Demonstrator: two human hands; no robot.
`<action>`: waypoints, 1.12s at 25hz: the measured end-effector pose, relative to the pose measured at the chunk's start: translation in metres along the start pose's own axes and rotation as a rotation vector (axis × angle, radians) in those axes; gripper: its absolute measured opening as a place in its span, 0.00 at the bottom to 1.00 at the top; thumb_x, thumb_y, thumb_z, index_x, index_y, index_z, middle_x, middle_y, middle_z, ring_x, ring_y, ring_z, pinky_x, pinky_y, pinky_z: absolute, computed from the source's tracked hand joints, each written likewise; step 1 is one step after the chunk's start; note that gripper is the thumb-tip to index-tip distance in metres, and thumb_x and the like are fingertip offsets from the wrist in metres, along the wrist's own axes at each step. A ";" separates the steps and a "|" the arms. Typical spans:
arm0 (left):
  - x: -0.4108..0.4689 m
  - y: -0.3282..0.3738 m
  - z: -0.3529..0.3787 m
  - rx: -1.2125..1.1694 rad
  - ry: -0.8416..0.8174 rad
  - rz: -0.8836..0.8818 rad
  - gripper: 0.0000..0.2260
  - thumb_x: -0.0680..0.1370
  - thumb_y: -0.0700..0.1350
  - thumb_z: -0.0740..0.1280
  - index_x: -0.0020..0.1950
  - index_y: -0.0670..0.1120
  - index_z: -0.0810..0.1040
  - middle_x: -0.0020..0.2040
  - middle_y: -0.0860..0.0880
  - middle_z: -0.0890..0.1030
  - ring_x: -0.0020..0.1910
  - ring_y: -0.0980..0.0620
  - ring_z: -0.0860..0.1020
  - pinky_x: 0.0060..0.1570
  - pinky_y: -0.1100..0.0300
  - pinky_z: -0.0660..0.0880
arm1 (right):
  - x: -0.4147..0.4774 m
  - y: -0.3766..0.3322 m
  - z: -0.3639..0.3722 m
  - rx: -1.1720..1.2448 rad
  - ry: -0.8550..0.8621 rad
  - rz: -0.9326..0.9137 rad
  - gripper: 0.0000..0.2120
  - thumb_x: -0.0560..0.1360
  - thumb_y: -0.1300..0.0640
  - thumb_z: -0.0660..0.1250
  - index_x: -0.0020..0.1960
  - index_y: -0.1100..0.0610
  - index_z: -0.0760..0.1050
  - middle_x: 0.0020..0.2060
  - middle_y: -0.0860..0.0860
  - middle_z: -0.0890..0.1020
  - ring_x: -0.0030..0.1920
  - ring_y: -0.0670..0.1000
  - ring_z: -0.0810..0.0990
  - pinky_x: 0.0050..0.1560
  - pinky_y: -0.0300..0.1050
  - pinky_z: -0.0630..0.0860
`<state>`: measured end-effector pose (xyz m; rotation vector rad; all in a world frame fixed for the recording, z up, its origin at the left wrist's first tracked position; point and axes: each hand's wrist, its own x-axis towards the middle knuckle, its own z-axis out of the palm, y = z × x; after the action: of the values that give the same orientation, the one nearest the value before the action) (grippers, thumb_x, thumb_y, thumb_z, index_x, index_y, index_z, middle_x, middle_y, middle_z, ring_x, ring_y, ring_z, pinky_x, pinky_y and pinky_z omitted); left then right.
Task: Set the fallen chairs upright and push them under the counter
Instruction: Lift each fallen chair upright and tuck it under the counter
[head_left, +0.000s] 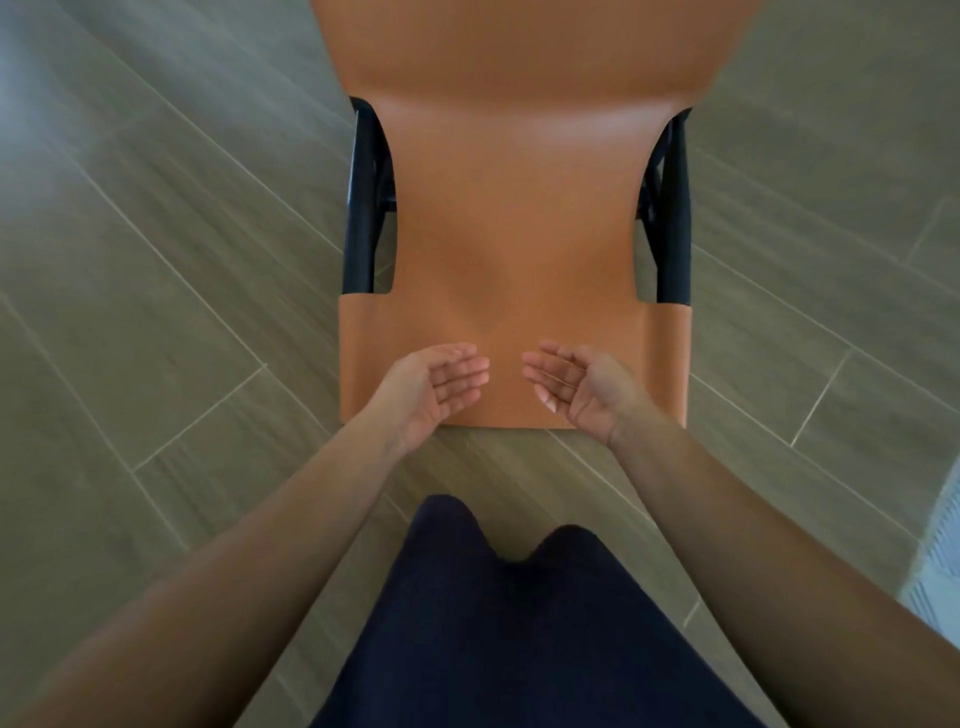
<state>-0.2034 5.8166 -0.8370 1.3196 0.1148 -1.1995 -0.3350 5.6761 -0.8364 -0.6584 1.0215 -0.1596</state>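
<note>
Tan and smooth, the chair (514, 234) fills the middle of the head view, and its far, widest part runs out past the top edge and is blurred. From this angle I cannot tell for certain whether that blurred part is the seat or the back, nor how the chair lies. Its near edge shows against the floor (156, 260) just in front of the person. Only short lengths of the black frame (361, 208) show, one post on each side of the narrow waist. The legs and feet are hidden beneath the tan panel.

At the near end the tan covering widens into a band that wraps over the tops of both black posts. A soft crease runs down toward the middle of that band.

The left hand (434, 389) and the right hand (584, 387) hover palm-up over the band, close to its near edge and near each other. Their fingers (465, 369) are loosely spread and slightly curled and grip nothing. Whether they touch the covering I cannot tell.

Grey-green plank tiles with pale joints make up the floor. A dark navy garment (519, 623) covers the person's legs at the bottom. A pale, blurred patch (935, 571) at the right edge is too cut off to identify.
</note>
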 end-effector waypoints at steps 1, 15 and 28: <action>0.002 -0.005 -0.003 -0.015 0.013 -0.011 0.10 0.80 0.39 0.60 0.58 0.40 0.78 0.51 0.42 0.85 0.53 0.46 0.83 0.53 0.54 0.78 | 0.004 0.004 -0.001 0.002 0.004 0.012 0.10 0.82 0.61 0.55 0.51 0.58 0.76 0.35 0.52 0.86 0.36 0.48 0.85 0.36 0.40 0.79; 0.019 -0.066 -0.035 -0.282 0.267 -0.222 0.09 0.79 0.38 0.61 0.57 0.36 0.73 0.61 0.37 0.76 0.58 0.39 0.76 0.59 0.47 0.74 | 0.028 0.066 -0.035 0.126 0.227 0.163 0.08 0.79 0.60 0.59 0.50 0.60 0.76 0.51 0.56 0.81 0.55 0.58 0.78 0.54 0.49 0.73; 0.027 -0.068 -0.038 -0.442 0.358 -0.181 0.13 0.79 0.35 0.58 0.64 0.37 0.67 0.69 0.34 0.68 0.67 0.38 0.71 0.67 0.48 0.69 | 0.051 0.070 -0.036 0.368 0.480 0.073 0.07 0.75 0.65 0.61 0.53 0.63 0.72 0.59 0.64 0.74 0.53 0.60 0.77 0.54 0.52 0.76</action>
<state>-0.2193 5.8443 -0.9126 1.1305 0.7294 -0.9995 -0.3503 5.6953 -0.9267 -0.2466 1.4294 -0.4448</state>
